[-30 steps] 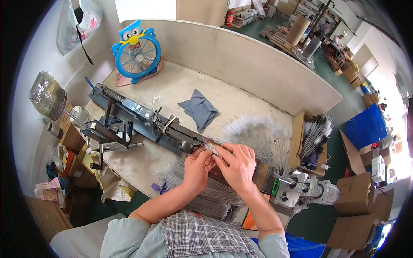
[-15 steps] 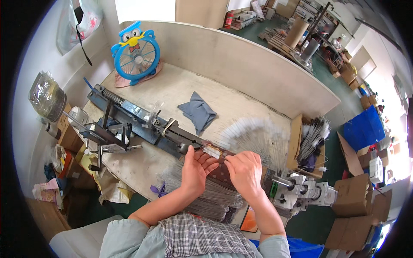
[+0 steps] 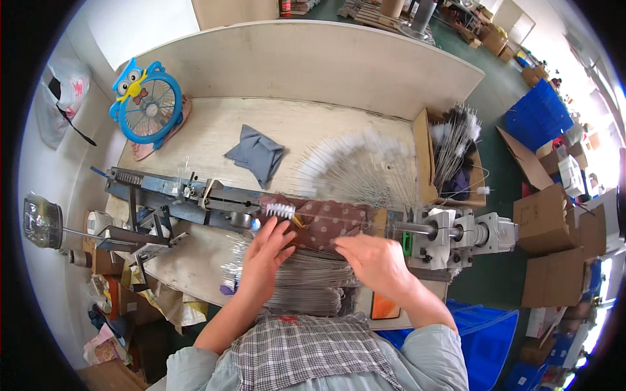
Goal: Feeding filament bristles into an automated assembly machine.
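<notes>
A small white-bristled wire brush [image 3: 280, 210] lies over the left end of a brown polka-dot cloth [image 3: 332, 225], beside the long metal machine [image 3: 225, 199]. Just below its bristles is my left hand [image 3: 263, 255], fingers spread and holding nothing visible. My right hand [image 3: 375, 259] hovers over the cloth's lower edge, fingertips drawn together; whatever they pinch is too small to make out. A slim yellow piece [image 3: 298, 221] shows beside the brush. Nearer me, under and between my wrists, lie bundles of thin metal wires [image 3: 306, 283].
White-bristled brushes [image 3: 352, 159] fan out behind the cloth. A cardboard box [image 3: 425, 156] of wire brushes stands at right, by a motor-like spindle unit [image 3: 456, 231]. A grey cloth [image 3: 256, 155] and blue fan [image 3: 151, 107] sit toward the back left. A crank mechanism [image 3: 140, 238] juts out at left.
The view has turned, shifting the bench. My hands have moved apart from their close position over the cloth, and my left fingers have spread. The white brush now shows plainly beside the machine.
</notes>
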`<state>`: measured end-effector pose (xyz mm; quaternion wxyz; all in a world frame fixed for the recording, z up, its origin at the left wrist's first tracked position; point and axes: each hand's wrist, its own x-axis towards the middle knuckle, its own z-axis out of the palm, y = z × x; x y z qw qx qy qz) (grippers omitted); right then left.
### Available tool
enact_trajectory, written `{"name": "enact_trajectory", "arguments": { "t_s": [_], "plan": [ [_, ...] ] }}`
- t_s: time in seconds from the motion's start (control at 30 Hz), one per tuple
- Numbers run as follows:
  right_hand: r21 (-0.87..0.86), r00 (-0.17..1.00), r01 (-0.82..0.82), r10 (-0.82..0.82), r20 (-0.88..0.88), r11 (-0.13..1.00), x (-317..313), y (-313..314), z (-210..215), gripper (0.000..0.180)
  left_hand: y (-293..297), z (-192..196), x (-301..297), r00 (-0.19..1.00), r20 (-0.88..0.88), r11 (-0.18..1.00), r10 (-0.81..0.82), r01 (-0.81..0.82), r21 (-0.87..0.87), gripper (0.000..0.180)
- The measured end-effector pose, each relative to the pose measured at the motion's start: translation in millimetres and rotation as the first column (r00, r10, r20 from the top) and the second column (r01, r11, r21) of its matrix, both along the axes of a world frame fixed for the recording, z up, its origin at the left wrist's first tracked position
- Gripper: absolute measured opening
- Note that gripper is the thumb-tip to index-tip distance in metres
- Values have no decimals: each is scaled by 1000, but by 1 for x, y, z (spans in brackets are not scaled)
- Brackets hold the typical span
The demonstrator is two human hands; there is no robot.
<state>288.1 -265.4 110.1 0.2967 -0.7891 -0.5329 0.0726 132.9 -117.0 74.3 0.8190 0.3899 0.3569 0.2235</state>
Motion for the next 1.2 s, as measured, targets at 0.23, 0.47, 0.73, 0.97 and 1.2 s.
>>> {"name": "enact_trajectory", "arguments": {
  "t_s": [0.23,0.47,0.73,0.97,1.2],
  "plan": [
    [-489,997,62,-72,-1,870,2,-33,-54,17,72,-64,-115,841,-92,835,533,-540,-104,33],
    [-549,991,-49,-29,-133,834,8,-33,-54,18,183,-117,-313,457,-106,467,883,-878,101,42],
    [-532,984,-27,-71,-162,846,2,-37,-53,18,156,-115,-258,389,-159,409,907,-904,121,39],
    [-420,981,25,-102,-162,907,10,-55,-51,16,55,-71,-107,906,29,853,423,-387,-349,25],
    [-467,980,71,-148,-131,882,1,-78,-34,13,0,-21,10,981,-178,997,83,-82,16,28]
  ]
}}
